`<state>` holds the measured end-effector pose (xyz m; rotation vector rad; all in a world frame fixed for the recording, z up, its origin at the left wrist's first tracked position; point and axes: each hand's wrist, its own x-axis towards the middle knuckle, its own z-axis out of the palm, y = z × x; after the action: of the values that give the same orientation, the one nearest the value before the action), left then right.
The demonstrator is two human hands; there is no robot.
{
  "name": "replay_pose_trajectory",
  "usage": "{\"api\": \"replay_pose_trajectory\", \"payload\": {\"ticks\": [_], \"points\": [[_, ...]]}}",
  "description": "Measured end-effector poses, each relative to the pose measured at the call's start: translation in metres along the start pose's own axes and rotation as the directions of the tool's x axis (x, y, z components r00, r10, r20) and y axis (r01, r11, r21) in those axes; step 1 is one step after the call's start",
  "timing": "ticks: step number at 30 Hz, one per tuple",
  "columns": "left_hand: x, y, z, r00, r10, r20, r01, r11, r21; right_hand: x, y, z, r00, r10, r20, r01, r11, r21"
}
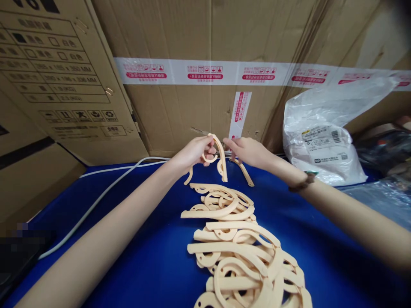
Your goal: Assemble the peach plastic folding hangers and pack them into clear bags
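My left hand [195, 153] is closed on a beige folding hanger [220, 154], pinching its upper end between thumb and fingers. The hanger's curved arm hangs down to the right, and a small hook shows below my fingers. To the right of it, my right hand [249, 152] hovers with its fingers apart, pointing at the hanger without visibly gripping it. Under that hand, a separate curved hanger arm [244, 173] slants over the blue surface. Nearer to me lies a long pile of matching beige hangers [234, 248], overlapping one another. Another small curved end [189, 176] shows below my left wrist.
Large cardboard boxes [180, 111] stand along the back and left of the blue tabletop [144, 256]. A white cable [99, 201] runs along the left side. On the right are a white plastic bag [321, 141] with a label and some clear plastic wrap [382, 201].
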<state>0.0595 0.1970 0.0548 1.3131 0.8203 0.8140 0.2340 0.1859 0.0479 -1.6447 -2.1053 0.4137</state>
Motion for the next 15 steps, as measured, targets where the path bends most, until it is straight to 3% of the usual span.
{"api": "replay_pose_trajectory", "payload": {"ticks": [3, 7, 12, 15], "points": [[-0.002, 0.008, 0.0, 0.999, 0.011, 0.031, -0.01, 1.0, -0.011, 0.003, -0.012, -0.007, 0.992, -0.124, 0.003, 0.121, 0.968, 0.221], [-0.009, 0.02, -0.002, 0.999, 0.051, 0.017, -0.052, 0.998, 0.034, 0.002, -0.012, -0.017, 0.979, -0.178, -0.099, 0.201, 0.92, 0.337], [-0.011, 0.021, -0.003, 0.992, 0.099, -0.082, -0.085, 0.985, 0.152, -0.002, -0.001, -0.029, 0.937, -0.261, -0.232, 0.322, 0.904, 0.282], [-0.01, 0.022, -0.003, 0.982, 0.125, -0.141, -0.09, 0.968, 0.235, -0.004, -0.001, -0.033, 0.924, -0.312, -0.219, 0.355, 0.914, 0.196]]}}
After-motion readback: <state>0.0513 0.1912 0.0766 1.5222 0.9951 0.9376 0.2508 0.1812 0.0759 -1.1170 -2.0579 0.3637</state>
